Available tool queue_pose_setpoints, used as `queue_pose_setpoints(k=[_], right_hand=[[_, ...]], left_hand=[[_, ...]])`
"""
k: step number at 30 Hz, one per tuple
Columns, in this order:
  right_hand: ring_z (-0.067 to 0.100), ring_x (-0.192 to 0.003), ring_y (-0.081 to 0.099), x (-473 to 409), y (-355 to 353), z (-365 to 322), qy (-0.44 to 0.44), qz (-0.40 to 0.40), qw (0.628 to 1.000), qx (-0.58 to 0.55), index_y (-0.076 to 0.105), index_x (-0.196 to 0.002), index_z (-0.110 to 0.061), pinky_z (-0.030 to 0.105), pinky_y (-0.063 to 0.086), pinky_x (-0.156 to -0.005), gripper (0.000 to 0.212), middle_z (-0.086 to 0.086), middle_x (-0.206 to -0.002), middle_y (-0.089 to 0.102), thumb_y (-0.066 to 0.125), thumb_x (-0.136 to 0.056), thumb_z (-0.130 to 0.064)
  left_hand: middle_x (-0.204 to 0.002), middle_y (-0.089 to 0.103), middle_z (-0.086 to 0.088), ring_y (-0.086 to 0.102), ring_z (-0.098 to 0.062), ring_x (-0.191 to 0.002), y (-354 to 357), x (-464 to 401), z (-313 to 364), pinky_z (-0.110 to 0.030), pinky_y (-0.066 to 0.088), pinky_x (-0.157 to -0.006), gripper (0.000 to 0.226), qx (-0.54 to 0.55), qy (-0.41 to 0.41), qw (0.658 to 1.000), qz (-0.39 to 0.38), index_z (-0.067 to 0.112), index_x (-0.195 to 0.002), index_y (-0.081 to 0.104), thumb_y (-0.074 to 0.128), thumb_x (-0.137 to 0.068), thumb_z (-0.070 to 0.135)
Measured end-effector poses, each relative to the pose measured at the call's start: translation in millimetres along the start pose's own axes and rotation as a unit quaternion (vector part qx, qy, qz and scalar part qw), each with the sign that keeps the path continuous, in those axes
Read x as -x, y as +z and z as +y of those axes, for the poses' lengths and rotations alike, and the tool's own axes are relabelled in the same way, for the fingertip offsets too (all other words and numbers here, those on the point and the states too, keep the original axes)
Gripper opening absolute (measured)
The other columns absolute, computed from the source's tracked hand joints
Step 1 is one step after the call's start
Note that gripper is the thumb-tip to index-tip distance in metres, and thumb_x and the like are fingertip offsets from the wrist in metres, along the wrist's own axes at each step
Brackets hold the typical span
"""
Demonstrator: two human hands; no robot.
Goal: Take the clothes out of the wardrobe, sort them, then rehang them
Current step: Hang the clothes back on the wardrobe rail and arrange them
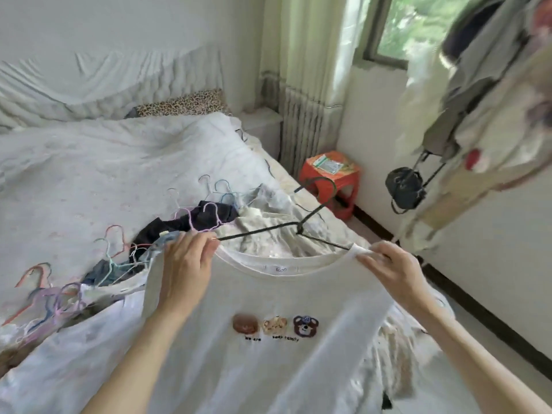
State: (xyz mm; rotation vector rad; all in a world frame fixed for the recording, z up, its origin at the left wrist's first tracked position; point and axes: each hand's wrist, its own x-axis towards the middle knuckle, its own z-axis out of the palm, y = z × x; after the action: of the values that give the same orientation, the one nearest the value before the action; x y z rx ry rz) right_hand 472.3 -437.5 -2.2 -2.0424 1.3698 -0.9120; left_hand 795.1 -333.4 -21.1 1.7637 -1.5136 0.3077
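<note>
Forearms extend from the lower edge toward a white cotton T-shirt (283,309) printed with three small bear faces, held spread above the bed (89,162). Left hand (183,264) pinches the shirt's left shoulder at the collar, fingers curled over the fabric and over the end of a thin black wire hanger (268,230). Right hand (385,264) pinches the right shoulder of the collar, thumb and fingers closed on the cloth where the hanger's other arm enters the neck opening. The hanger's hook (322,189) rises tilted above the collar, over the bed's edge.

Just beyond the shirt, on the white bedcover, lie a crumpled pale patterned garment (268,216), a dark navy garment (194,219) and a loose row of thin pastel wire hangers (113,249) in pink, lilac, blue and mint.

Farther off, an orange plastic stool (331,180) stands on the floor by the bed, with flat packets on its seat. At right, pale garments (484,115) hang beside a small black bag (404,186). At the far wall are a leopard-print pillow (182,104), cream curtains (301,55) and a window (418,22).
</note>
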Motion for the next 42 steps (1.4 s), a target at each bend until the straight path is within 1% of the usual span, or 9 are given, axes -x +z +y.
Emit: queue_pose_setpoints(k=[3,6,10,14,17,23,28,33,42], right_hand=[[0.02,-0.079,0.056,31.2,-89.1,31.8,0.012,0.092,0.995,0.023,0.064,-0.077,-0.027,0.041,0.044,-0.075,0.009,-0.011,-0.076,0.059,0.073,-0.078,-0.028],[0.008,-0.076,0.053,69.9,-173.6,53.6,0.018,0.165,0.984,0.066,0.056,-0.07,-0.038,0.036,0.039,-0.075,0.012,-0.013,-0.072,0.056,0.066,-0.075,-0.044],[0.002,-0.08,0.052,137.9,-259.4,75.2,0.083,0.235,0.962,0.11,0.061,-0.07,-0.024,0.034,0.037,-0.08,0.015,-0.012,-0.074,0.055,0.073,-0.078,-0.022],[0.014,-0.079,0.054,217.4,-313.1,96.9,0.174,0.315,0.918,0.166,0.059,-0.068,-0.027,0.028,0.039,-0.075,0.016,-0.013,-0.074,0.055,0.07,-0.078,-0.034],[0.013,-0.079,0.054,272.4,-335.5,103.1,0.239,0.364,0.87,0.234,0.063,-0.072,-0.02,0.019,0.037,-0.067,0.022,-0.012,-0.075,0.055,0.067,-0.078,-0.041],[0.017,-0.065,0.052,359.3,-351.8,102.0,0.292,0.475,0.755,0.344,0.06,-0.07,-0.013,0.032,0.034,-0.072,0.07,-0.006,-0.068,0.057,0.031,-0.077,-0.077],[0.014,-0.058,0.049,428.9,-347.4,86.2,0.354,0.537,0.635,0.428,0.055,-0.066,-0.017,0.028,0.026,-0.065,0.058,-0.015,-0.064,0.048,0.032,-0.086,-0.066],[0.011,-0.06,0.048,496.2,-341.3,59.7,0.427,0.581,0.514,0.464,0.056,-0.065,-0.018,0.026,0.022,-0.065,0.048,-0.016,-0.063,0.046,0.039,-0.085,-0.058],[0.014,-0.065,0.051,616.4,-367.1,23.3,0.505,0.581,0.385,0.509,0.061,-0.069,-0.015,0.025,0.017,-0.064,0.047,-0.007,-0.07,0.06,0.044,-0.082,-0.057]], left_hand=[[-0.081,0.059,-0.005,0.048,-0.021,-0.08,31.7,-23.2,84.9,-0.038,0.034,-0.071,0.046,0.059,0.079,0.995,-0.012,0.011,-0.093,0.061,0.031,-0.097,0.045],[-0.082,0.06,-0.004,0.05,-0.023,-0.083,65.6,-33.9,170.0,-0.04,0.034,-0.076,0.04,0.131,0.114,0.984,-0.026,0.012,-0.09,0.063,0.038,-0.094,0.043],[-0.079,0.055,0.005,0.046,-0.018,-0.082,106.8,-27.4,282.2,-0.03,0.025,-0.072,0.036,0.227,0.134,0.962,-0.068,0.015,-0.084,0.064,0.038,-0.09,0.04],[-0.077,0.055,0.006,0.041,-0.013,-0.077,142.4,-9.2,378.8,-0.032,0.023,-0.069,0.03,0.305,0.199,0.921,-0.133,0.016,-0.079,0.062,0.042,-0.09,0.035],[-0.075,0.055,0.007,0.044,-0.014,-0.076,163.8,10.2,440.3,-0.032,0.022,-0.07,0.018,0.358,0.235,0.885,-0.185,0.015,-0.078,0.062,0.049,-0.086,0.024],[-0.074,0.056,0.013,0.057,-0.024,-0.078,182.8,51.0,544.5,-0.04,0.039,-0.072,0.006,0.425,0.306,0.799,-0.297,0.014,-0.085,0.065,0.062,-0.087,0.009],[-0.084,0.065,-0.005,0.054,-0.024,-0.085,171.9,97.4,618.4,-0.036,0.031,-0.073,0.011,0.452,0.397,0.728,-0.329,0.014,-0.089,0.069,0.058,-0.09,0.014],[-0.084,0.062,0.0,0.054,-0.028,-0.087,147.5,149.7,687.2,-0.033,0.023,-0.073,0.021,0.481,0.485,0.641,-0.351,0.015,-0.09,0.067,0.047,-0.093,0.022],[-0.107,0.062,-0.001,0.05,-0.026,-0.101,91.7,267.4,784.5,-0.031,0.029,-0.083,0.027,0.485,0.555,0.535,-0.414,0.02,-0.115,0.062,0.043,-0.098,0.027]])
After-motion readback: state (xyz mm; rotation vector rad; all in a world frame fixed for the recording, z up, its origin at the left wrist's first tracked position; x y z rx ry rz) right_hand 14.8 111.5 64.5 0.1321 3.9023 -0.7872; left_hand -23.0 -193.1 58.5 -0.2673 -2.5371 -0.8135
